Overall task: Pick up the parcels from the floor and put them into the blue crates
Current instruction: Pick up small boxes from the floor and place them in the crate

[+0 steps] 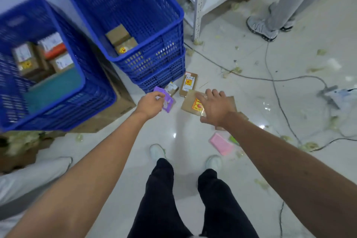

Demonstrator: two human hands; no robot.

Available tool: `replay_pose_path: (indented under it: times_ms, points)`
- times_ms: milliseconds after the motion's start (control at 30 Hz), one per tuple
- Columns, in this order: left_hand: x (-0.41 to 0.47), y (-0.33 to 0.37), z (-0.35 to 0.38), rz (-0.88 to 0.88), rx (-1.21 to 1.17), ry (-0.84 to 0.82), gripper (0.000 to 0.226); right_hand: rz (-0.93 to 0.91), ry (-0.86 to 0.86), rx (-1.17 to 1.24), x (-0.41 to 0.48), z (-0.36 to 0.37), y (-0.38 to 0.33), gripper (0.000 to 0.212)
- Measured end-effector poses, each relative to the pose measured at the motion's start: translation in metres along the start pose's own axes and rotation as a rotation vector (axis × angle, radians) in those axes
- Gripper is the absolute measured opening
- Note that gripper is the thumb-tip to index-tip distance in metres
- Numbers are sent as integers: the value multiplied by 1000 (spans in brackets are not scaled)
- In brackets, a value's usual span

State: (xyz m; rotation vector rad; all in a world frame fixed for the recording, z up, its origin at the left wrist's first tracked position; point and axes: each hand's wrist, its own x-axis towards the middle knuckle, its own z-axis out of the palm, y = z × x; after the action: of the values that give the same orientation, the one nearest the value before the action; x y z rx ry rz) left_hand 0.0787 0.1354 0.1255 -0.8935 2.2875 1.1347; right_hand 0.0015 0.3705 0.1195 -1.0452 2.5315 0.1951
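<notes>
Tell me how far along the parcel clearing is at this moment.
Partly done. The left crate holds several boxes, the right crate a couple. In hand: the left hand pinches a purple packet; the right hand rests spread on a stickered parcel. Left: that parcel, a long brown parcel, a small parcel beside it and a pink packet.
</notes>
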Motion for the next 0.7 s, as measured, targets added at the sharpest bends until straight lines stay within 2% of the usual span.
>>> replay_pose_path:
  times_ms: [233,500,700]
  points:
    - [-43,27,-89,58,-76,126,30,-25,152,-33,10,-93,-30,91]
    - [-31,34,-200,134,-160,184,30,-19,269,15,68,-189,-68,110]
    - [-11,30,-240,155,-183,198,29,-27,313,-14,113,-225,-81,111]
